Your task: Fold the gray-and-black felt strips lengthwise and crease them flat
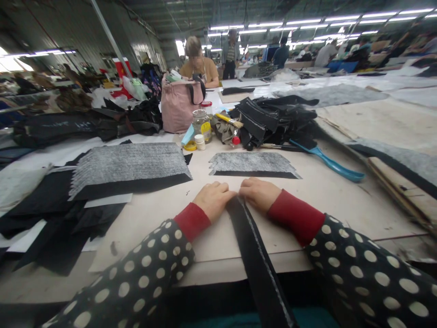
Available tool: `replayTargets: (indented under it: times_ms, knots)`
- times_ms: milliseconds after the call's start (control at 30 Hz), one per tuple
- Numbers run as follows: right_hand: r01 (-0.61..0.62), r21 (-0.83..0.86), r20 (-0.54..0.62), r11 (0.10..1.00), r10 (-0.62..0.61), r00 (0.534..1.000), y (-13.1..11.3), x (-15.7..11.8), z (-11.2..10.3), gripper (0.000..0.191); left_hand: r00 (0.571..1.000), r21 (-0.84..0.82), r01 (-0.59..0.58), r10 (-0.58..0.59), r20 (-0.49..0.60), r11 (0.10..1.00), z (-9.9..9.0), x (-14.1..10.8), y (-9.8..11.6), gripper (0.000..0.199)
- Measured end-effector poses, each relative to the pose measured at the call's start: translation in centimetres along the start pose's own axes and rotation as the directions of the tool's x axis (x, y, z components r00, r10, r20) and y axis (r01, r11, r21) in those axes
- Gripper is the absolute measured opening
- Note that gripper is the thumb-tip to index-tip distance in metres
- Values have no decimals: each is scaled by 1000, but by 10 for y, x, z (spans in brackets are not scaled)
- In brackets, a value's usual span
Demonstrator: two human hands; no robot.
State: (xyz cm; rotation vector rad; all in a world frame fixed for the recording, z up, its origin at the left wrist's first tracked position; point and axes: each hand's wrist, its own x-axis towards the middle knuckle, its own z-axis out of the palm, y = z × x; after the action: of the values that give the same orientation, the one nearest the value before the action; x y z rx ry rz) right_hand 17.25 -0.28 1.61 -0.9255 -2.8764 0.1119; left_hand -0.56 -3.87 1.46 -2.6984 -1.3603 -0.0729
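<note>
A long black fabric strip (254,248) with a pale line along its right side runs from the table's front edge up to my fingers. At its far end, my left hand (214,199) pinches the left corner. My right hand (258,193) has its fingers closed on the right corner, close beside the left. The fingertips partly cover that end of the strip. Just beyond my hands lies a fanned stack of grey-faced strips (252,163) with a black front edge. A larger fanned stack of grey-faced pieces (133,164) lies to the left.
Behind the stacks stand a glass jar (201,122), a small white bottle (200,142) and a pink bag (179,105). A blue plastic spoon-like tool (336,166) and a heap of black pieces (273,118) lie to the right. A person (201,64) works across the table.
</note>
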Motion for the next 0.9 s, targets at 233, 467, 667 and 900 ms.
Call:
replayTargets:
  times_ms: [233, 467, 667, 900]
  knots:
    - [-162, 140, 3, 977, 163, 987, -7, -7, -4, 23, 997, -145, 38, -47, -63, 989, 2, 0, 0, 25]
    - [-255, 2, 34, 967, 255, 966, -13, -17, -8, 32, 990, -212, 37, -65, -125, 977, 7, -3, -5, 25]
    - [-192, -113, 248, 975, 214, 945, 3, 10, -27, 21, 992, -210, 29, -54, -113, 977, 5, -6, -4, 28]
    - [-192, 134, 33, 972, 190, 981, 8, 8, -2, 21, 987, -318, 5, -55, -148, 948, 8, -3, -7, 25]
